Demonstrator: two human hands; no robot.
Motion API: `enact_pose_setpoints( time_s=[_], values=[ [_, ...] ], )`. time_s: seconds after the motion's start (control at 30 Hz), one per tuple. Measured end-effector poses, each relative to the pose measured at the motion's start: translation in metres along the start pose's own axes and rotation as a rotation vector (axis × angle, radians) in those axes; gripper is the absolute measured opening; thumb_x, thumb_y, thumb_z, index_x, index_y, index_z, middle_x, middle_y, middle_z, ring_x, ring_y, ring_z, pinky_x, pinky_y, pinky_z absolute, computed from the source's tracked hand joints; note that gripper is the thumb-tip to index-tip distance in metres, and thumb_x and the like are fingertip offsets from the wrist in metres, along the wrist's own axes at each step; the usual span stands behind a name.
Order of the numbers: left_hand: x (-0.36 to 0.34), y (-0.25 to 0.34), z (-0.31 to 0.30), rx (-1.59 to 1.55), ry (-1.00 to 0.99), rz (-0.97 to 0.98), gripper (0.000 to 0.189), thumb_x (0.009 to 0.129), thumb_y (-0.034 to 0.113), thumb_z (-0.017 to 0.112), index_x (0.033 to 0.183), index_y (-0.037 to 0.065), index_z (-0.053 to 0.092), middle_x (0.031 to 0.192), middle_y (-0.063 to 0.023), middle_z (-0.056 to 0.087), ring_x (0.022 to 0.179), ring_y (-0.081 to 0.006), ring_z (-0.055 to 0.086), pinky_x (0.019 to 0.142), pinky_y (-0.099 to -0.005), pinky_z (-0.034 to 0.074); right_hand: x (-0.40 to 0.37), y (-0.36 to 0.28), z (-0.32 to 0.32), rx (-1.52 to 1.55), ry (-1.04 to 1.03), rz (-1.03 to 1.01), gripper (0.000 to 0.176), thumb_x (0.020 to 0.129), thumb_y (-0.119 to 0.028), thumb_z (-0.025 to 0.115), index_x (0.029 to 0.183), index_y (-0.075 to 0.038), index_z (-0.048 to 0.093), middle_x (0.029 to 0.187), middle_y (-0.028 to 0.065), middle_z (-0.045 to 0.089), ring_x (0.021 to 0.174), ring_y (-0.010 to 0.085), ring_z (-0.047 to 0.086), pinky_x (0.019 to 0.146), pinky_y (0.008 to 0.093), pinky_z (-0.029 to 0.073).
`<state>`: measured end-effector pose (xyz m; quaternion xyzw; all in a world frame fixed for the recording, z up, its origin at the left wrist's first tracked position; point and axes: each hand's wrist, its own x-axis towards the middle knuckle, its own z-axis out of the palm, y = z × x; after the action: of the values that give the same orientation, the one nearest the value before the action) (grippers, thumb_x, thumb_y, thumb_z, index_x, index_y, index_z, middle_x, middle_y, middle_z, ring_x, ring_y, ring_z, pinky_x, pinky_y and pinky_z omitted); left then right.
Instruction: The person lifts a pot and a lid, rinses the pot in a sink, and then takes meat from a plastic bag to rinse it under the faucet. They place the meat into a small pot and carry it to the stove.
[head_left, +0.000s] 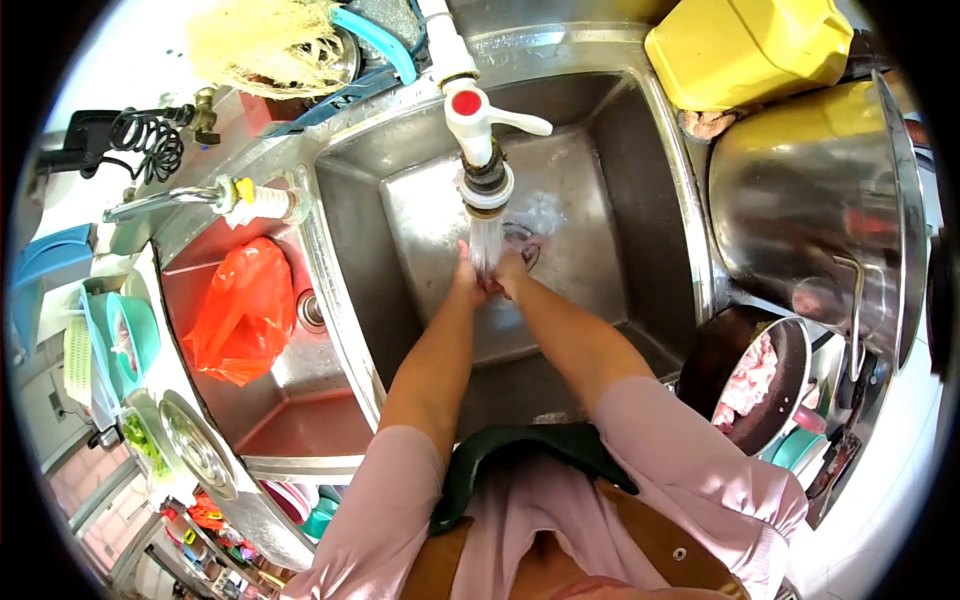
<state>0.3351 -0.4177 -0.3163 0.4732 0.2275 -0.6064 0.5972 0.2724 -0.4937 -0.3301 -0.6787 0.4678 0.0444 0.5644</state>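
Observation:
Water runs from the white faucet (470, 105) with a red-marked lever straight down onto my two hands. On the left of the stream, my left hand (466, 274) has its thumb side up, and its fingers are lost in the water. My right hand (509, 272) meets it from the other side, close to the drain (520, 240); its fingers are hidden too. Whether anything lies between the hands cannot be made out. Both are low inside the large steel sink basin (420, 235), with splashes around them.
A red plastic bag (243, 315) lies in the smaller left basin (315, 430). Right of the sink stand a big steel pot (810, 190), a yellow jug (745, 50) and a dark pan (705, 350) holding pale pink meat (750, 380). A teal bowl (140, 335) is far left.

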Motion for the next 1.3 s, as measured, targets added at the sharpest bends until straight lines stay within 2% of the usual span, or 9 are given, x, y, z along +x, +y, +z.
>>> enact_pose_setpoints(
  time_s=[0.1, 0.23, 0.3, 0.53, 0.63, 0.87, 0.93, 1.07, 1.3],
  values=[
    [-0.043, 0.013, 0.029, -0.313, 0.091, -0.017, 0.039, 0.081, 0.041, 0.037, 0.093, 0.007, 0.054, 0.076, -0.0095, 0.058, 0.066, -0.0244, 0.056, 0.054, -0.0372, 0.046, -0.028, -0.041, -0.01, 0.199, -0.183, 0.115, 0.022, 0.068, -0.013, 0.059, 0.083, 0.003, 0.057, 0.063, 0.0118, 0.058, 0.052, 0.0216, 0.055, 0.044, 0.0317, 0.042],
    [-0.005, 0.01, -0.016, -0.16, -0.367, 0.22, 0.03, 0.08, 0.034, 0.042, 0.086, 0.007, 0.055, 0.071, -0.0082, 0.057, 0.054, -0.0205, 0.054, 0.051, -0.0351, 0.045, -0.067, -0.117, -0.054, -0.006, -0.283, 0.083, 0.014, 0.065, -0.009, 0.063, 0.071, 0.002, 0.056, 0.051, 0.0095, 0.052, 0.041, 0.015, 0.049, 0.033, 0.0274, 0.034],
    [-0.069, 0.036, 0.035, -0.21, -0.235, 0.087, 0.02, 0.081, 0.022, 0.037, 0.082, 0.007, 0.05, 0.066, -0.0076, 0.051, 0.037, -0.015, 0.04, 0.032, -0.023, 0.027, -0.085, -0.143, -0.082, 0.221, -0.351, 0.15, 0.012, 0.065, -0.008, 0.061, 0.07, 0.0, 0.054, 0.054, 0.0093, 0.053, 0.041, 0.0142, 0.048, 0.032, 0.0269, 0.034],
    [-0.12, 0.044, 0.061, -0.168, -0.414, -0.011, 0.035, 0.084, 0.041, 0.038, 0.093, 0.01, 0.051, 0.085, -0.0071, 0.056, 0.063, -0.0172, 0.053, 0.048, -0.0258, 0.04, -0.124, -0.164, -0.13, 0.802, -0.85, 0.083, 0.019, 0.076, -0.016, 0.048, 0.088, -0.003, 0.052, 0.076, 0.0059, 0.057, 0.055, 0.0118, 0.055, 0.037, 0.0194, 0.04],
    [-0.156, 0.047, 0.071, -0.188, -0.48, 0.143, 0.036, 0.084, 0.04, 0.039, 0.099, 0.01, 0.052, 0.092, -0.0074, 0.056, 0.074, -0.0196, 0.055, 0.068, -0.0327, 0.049, -0.15, -0.171, -0.142, 0.928, -0.829, 0.141, 0.023, 0.081, -0.023, 0.046, 0.093, -0.005, 0.052, 0.077, 0.005, 0.057, 0.055, 0.01, 0.055, 0.035, 0.0199, 0.04],
    [-0.222, 0.065, 0.078, 0.178, -0.551, 0.268, 0.017, 0.079, 0.023, 0.055, 0.087, 0.008, 0.052, 0.079, -0.0072, 0.057, 0.064, -0.0158, 0.053, 0.052, -0.0238, 0.044, -0.185, -0.178, -0.155, 0.853, -0.902, -0.135, 0.031, 0.084, -0.031, 0.045, 0.1, -0.006, 0.053, 0.074, 0.0045, 0.057, 0.052, 0.0093, 0.054, 0.034, 0.0181, 0.038],
    [-0.23, 0.061, 0.078, 0.187, -0.496, 0.279, 0.013, 0.078, 0.018, 0.055, 0.086, 0.008, 0.052, 0.077, -0.0076, 0.056, 0.062, -0.0148, 0.052, 0.05, -0.0239, 0.043, -0.206, -0.188, -0.147, 0.624, -0.473, -0.052, 0.023, 0.082, -0.027, 0.048, 0.091, -0.006, 0.054, 0.071, 0.0045, 0.056, 0.048, 0.0084, 0.052, 0.033, 0.0168, 0.037],
    [-0.236, 0.064, 0.062, 0.252, -0.481, 0.176, 0.006, 0.076, 0.007, 0.054, 0.081, 0.008, 0.051, 0.072, -0.0081, 0.052, 0.059, -0.0127, 0.049, 0.045, -0.0241, 0.041, -0.194, -0.171, -0.15, 0.609, -0.559, -0.103, 0.016, 0.08, -0.023, 0.051, 0.079, -0.007, 0.052, 0.066, 0.0036, 0.054, 0.045, 0.008, 0.051, 0.032, 0.0168, 0.038],
    [-0.258, 0.053, 0.077, 0.17, -0.456, 0.216, 0.012, 0.07, 0.001, 0.055, 0.073, 0.01, 0.047, 0.069, -0.0076, 0.05, 0.059, -0.0141, 0.048, 0.048, -0.0247, 0.042, -0.206, -0.161, -0.151, 1.139, -0.536, 0.019, 0.018, 0.076, -0.023, 0.052, 0.07, -0.007, 0.05, 0.059, 0.0018, 0.052, 0.039, 0.009, 0.046, 0.029, 0.0194, 0.035]
  ],
)
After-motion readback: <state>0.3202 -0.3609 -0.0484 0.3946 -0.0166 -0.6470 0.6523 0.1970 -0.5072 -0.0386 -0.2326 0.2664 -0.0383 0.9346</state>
